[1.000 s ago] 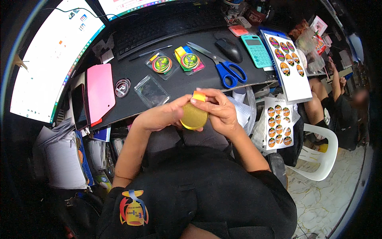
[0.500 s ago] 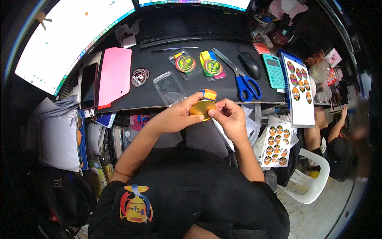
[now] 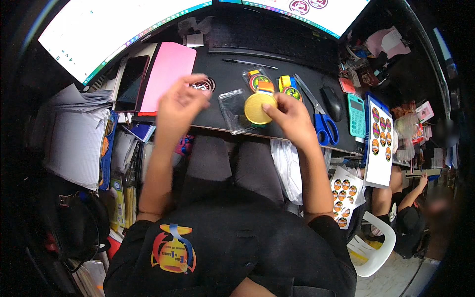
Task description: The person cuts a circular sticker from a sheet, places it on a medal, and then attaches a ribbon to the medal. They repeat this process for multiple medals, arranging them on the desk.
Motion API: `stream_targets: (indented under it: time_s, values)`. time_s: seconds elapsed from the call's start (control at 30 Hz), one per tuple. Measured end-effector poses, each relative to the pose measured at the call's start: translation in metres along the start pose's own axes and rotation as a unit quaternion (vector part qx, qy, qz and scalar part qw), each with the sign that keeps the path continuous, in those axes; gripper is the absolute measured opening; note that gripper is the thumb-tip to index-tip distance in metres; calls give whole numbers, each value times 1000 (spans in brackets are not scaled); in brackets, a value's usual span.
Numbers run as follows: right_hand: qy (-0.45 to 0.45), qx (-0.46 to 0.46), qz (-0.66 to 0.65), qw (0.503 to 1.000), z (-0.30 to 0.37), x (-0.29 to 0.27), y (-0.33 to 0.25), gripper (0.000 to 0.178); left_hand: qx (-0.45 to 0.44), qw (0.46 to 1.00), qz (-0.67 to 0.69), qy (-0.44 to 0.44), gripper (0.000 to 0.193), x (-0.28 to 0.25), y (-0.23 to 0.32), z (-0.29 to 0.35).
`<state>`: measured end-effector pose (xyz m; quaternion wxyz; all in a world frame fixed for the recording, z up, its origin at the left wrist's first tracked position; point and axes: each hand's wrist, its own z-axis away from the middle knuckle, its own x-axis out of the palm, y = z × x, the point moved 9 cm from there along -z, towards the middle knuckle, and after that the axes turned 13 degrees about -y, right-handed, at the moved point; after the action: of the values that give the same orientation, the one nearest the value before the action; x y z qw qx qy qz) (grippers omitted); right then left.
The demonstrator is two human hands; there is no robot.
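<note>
On the black counter [image 3: 211,115], a clear case [image 3: 231,110] lies just left of our right hand [image 3: 297,121], whose grip pinches the gold medal [image 3: 258,110], our left hand [image 3: 180,105] loosely spread farther left.

You are wearing a black short-sleeved shirt [image 3: 217,267], its left sleeve [image 3: 126,247] and right sleeve [image 3: 326,240] both plain black. On the left of your chest sits a colourful printed emblem [image 3: 172,250]: a rounded yellow body under a flat yellow oval, a blue ribbon shape trailing down, curved red and orange bands at the sides, and small lettering. Your trousers [image 3: 208,161] are dark grey.
</note>
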<state>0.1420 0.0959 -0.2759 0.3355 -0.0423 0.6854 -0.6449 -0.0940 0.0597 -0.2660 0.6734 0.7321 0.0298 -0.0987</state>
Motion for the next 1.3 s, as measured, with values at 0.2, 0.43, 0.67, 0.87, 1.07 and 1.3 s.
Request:
stream_targets:
  time_s: [0.2, 0.43, 0.67, 0.87, 1.07, 1.3]
  values:
    - [-131, 139, 25, 981, -55, 34, 30, 25, 45, 921, -375, -94, 31, -39, -14, -64]
    - [-102, 149, 91, 979, -60, 40, 24, 30, -74, 891, -412, -176, 51, -25, -56, -104]
    - [-74, 109, 316, 939, -64, 34, -11, 37, -124, 965, -172, -152, 32, -50, -76, -113]
    - [-50, -89, 300, 948, -123, 53, -36, 21, -127, 984, -102, -67, 27, -79, -70, -100]
    - [-212, -50, 266, 939, -174, 87, -14, 23, -136, 987, -84, -14, 29, -98, -72, -85]
    - [-278, 27, 309, 909, -175, 103, -10, 67, -83, 996, 11, 35, 21, -104, -72, -67]
